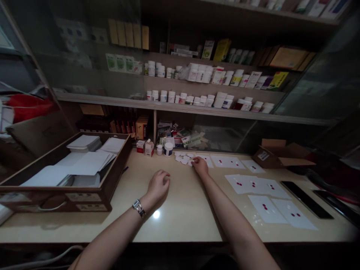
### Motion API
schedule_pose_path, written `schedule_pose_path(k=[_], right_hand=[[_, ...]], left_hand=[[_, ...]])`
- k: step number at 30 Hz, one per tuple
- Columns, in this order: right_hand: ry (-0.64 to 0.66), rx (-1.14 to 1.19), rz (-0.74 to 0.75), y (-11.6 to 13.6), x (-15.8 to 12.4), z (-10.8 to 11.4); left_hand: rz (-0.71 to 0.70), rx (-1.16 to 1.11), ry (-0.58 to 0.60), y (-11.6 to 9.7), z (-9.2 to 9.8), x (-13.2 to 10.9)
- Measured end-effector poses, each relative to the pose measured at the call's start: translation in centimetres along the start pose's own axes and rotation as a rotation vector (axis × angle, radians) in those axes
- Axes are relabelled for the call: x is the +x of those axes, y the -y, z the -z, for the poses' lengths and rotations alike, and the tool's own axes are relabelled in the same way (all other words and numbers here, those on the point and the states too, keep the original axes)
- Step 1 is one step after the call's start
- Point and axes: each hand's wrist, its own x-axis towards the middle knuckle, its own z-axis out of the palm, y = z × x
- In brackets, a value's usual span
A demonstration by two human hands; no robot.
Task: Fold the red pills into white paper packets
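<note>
My right hand [200, 166] reaches to the back of the counter, its fingers pinched on a small white paper packet [191, 162]. Beside it lies a loose group of similar white paper packets [184, 158]. My left hand [159, 185], with a watch [138, 208] on the wrist, hovers or rests over the middle of the counter. Its fingers are curled closed, and what is inside them, if anything, is hidden. To the right, white paper sheets [253, 183] lie in rows, each bearing a few dark red pills [264, 206] and fainter pale ones.
A wooden drawer [107, 195] holding stacked white paper stands at the left. Small bottles [168, 149] and boxes [149, 147] line the counter's back. An open cardboard box [268, 157] and a black phone-like slab [306, 198] are at the right. Shelves [180, 107] of medicine bottles rise behind.
</note>
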Motion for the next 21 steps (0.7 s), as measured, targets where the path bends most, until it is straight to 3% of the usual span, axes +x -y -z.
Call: schedule_pose_path(k=[5,9,12,16,21], right_hand=[[-0.035,-0.141,0.015,0.3,-0.2,-1.4],[-0.061,-0.322,0.100,0.8,-0.5,-1.2],[-0.054,-0.413,0.147,0.4,-0.8,0.5],[-0.035,-0.554,0.117,-1.9,-1.5,4.0],[0.150,-0.717,0.236,-4.5,-3.7,6.4]], left_hand=[[-0.040,0.094,-0.004,-0.4,0.2,0.1],[-0.062,0.086,0.021,-0.6,0.2,0.0],[-0.062,0.054,0.022,-0.7,0.3,-0.1],[-0.035,0.042,0.002,-0.6,0.4,-0.1],[-0.054,0.043,0.017,-0.3,0.1,0.0]])
